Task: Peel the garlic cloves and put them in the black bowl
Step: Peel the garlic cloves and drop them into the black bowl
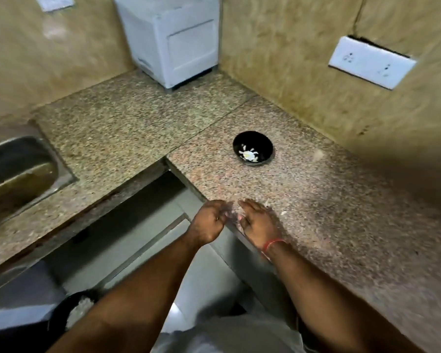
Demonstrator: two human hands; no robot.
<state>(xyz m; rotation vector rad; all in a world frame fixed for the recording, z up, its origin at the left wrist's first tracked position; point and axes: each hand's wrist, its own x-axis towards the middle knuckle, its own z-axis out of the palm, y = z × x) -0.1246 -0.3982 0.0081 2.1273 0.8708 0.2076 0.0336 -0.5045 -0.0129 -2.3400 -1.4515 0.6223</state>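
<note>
The small round black bowl [253,148] is sitting on the speckled pink-and-grey granite counter [341,212], well in from the front edge and nearer the back wall of the right-hand run, just past the inner corner where the two runs of counter meet; inside it pale peeled garlic cloves [248,155] are lying in a small heap on the bottom. The left hand [209,221] is hovering just off the counter's front edge, close to that inner corner, its fingers curling inward, though motion blur is hiding whether they are pinching anything, so I cannot tell. The right hand [257,222] is lying over the front edge of the counter just beside the left, its fingers stretching forward fairly straight and loose, gripping nothing that is showing; a thin red thread band [273,243] is circling its wrist. A small whitish scrap [283,213], possibly garlic skin, is lying on the counter just right of the right hand. A white boxy plastic appliance [173,39] is standing in the far corner of the counter against the tan walls; a steel sink [18,174] is sitting sunk into the left run; a white switch plate [371,61] is hanging on the right wall.
</note>
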